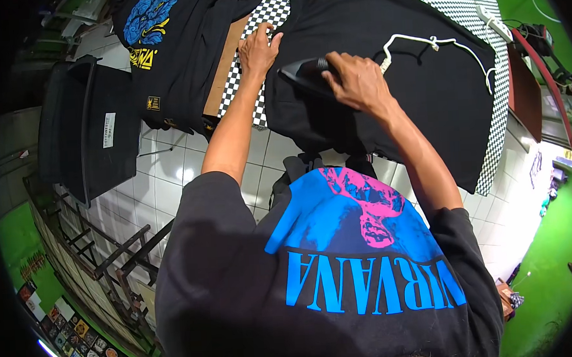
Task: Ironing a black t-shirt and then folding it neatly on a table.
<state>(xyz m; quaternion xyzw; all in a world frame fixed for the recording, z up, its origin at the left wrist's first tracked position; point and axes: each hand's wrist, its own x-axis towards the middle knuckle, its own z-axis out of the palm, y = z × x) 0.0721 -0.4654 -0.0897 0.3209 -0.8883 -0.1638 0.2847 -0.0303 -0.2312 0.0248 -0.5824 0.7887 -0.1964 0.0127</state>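
Observation:
My right hand [362, 85] grips the handle of a black clothes iron [305, 74], its pointed tip facing left. The iron is over a black fabric garment [436, 88] spread flat on the table, and I cannot tell whether its soleplate touches the cloth. A white fabric-covered cord [412, 37] runs from behind my right hand across the garment to the right. My left hand [258, 51] lies at the garment's left edge, over a black-and-white checkered cloth [242, 84], with thumb and fingers apart and nothing visibly held.
Left of the checkered cloth, more black garments [178, 72] with a blue and yellow print hang over the table's edge. A black plastic bin [94, 135] stands at the left. A white power strip [495, 22] is at the table's right rim. Dark metal racks [120, 255] stand lower left.

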